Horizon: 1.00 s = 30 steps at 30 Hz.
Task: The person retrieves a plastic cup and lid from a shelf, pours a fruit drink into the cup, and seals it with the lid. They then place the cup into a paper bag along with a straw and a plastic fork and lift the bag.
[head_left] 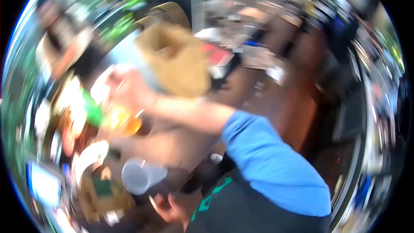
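My right arm, in a blue sleeve, reaches across the view. My right hand (pixel 127 87) is smeared by motion beside an open brown paper bag (pixel 183 67); whether it holds anything is unclear. Below it are a blurred green object (pixel 90 110) and an orange one (pixel 128 123). Low in the view, my left hand (pixel 169 208) has its fingers apart and nothing visible in them. Just above it lies a translucent plastic cup (pixel 140 176). A second brown bag (pixel 103 192) with a green patch is to its left.
Another person (pixel 58 39) is at the upper left, beyond the counter. A lit screen (pixel 44 184) is at the lower left. A red item (pixel 215 55) and blurred papers lie right of the open bag. A dark brown surface (pixel 297 108) extends to the right.
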### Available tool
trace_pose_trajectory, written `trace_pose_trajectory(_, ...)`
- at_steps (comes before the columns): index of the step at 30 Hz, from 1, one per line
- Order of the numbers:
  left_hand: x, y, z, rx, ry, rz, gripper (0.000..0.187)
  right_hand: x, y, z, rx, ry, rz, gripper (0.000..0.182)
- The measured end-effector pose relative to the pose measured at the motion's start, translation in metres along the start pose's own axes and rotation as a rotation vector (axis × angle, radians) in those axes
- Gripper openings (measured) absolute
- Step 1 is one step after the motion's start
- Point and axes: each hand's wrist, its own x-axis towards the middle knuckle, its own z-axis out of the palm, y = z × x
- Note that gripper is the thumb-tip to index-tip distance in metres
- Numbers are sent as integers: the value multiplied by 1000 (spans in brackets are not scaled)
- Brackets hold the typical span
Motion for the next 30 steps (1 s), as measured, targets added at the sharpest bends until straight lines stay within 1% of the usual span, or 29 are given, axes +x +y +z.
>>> trace_pose_trajectory(1, -14, -43, -12, 102, -308, 218, 42, -10, -26, -29, 403, -10, 288, 14)
trace_pose_trajectory(3, -47, -33, 4, -33, -328, -57, 39, -35, -34, -81, 804, 132, 410, 16)
trace_pose_trajectory(5, -69, -22, 26, -169, -359, -223, 35, -63, -31, -153, 736, 301, 664, 17)
trace_pose_trajectory(6, -71, -15, 41, -232, -399, -247, 34, -79, -30, -191, 731, 385, 741, 20)
trace_pose_trajectory(8, -77, -8, 71, -314, -494, -274, 30, -112, -21, -268, 684, 644, 888, 26)
trace_pose_trajectory(9, -82, -4, 82, -362, -538, -280, 29, -132, -31, -301, 687, 718, 878, 25)
trace_pose_trajectory(10, -85, 2, 101, -401, -588, -275, 27, -150, -34, -344, 604, 806, 845, 24)
trace_pose_trajectory(13, -95, 32, 162, -511, -730, -235, 22, -206, -36, -481, 454, 1146, 715, 17)
trace_pose_trajectory(14, -101, 67, 184, -509, -751, -197, 19, -223, -41, -531, 315, 1232, 625, 16)
trace_pose_trajectory(15, -111, 84, 210, -514, -769, -176, 19, -239, -54, -579, 264, 1306, 572, 16)
trace_pose_trajectory(17, -128, 110, 266, -435, -896, -57, 21, -271, -70, -669, 123, 1411, 447, 15)
trace_pose_trajectory(18, -145, 108, 297, -350, -882, 89, 25, -287, -78, -711, 65, 1454, 362, 14)
trace_pose_trajectory(19, -158, 116, 325, -348, -887, 97, 25, -307, -83, -758, 2, 1462, 314, 14)
trace_pose_trajectory(20, -170, 129, 356, -322, -990, 48, 24, -319, -93, -792, 76, 1476, 227, 13)
trace_pose_trajectory(21, -180, 140, 386, -292, -1097, -3, 24, -332, -98, -834, 2, 1536, 219, 13)
trace_pose_trajectory(22, -186, 157, 407, -236, -1106, 70, 26, -331, -106, -864, -43, 1629, 212, 13)
trace_pose_trajectory(23, -190, 174, 420, -88, -1192, -119, 26, -329, -113, -896, -91, 1719, 209, 14)
trace_pose_trajectory(24, -196, 143, 436, -153, -1216, -382, 25, -339, -112, -931, -116, 1723, 175, 14)
trace_pose_trajectory(25, -199, 92, 450, -231, -1223, -643, 24, -350, -109, -969, -140, 1718, 129, 15)
trace_pose_trajectory(26, -196, 70, 452, 21, -1153, -630, 23, -354, -106, -1003, -172, 1769, 133, 18)
trace_pose_trajectory(27, -192, 64, 461, 277, -1068, -612, 21, -352, -102, -1031, -231, 1778, 119, 21)
trace_pose_trajectory(28, -188, 69, 466, 414, -1015, -646, 21, -356, -96, -1060, -257, 1764, 93, 22)
trace_pose_trajectory(30, -190, 86, 487, 471, -996, -741, 21, -356, -81, -1109, -313, 1743, 44, 25)
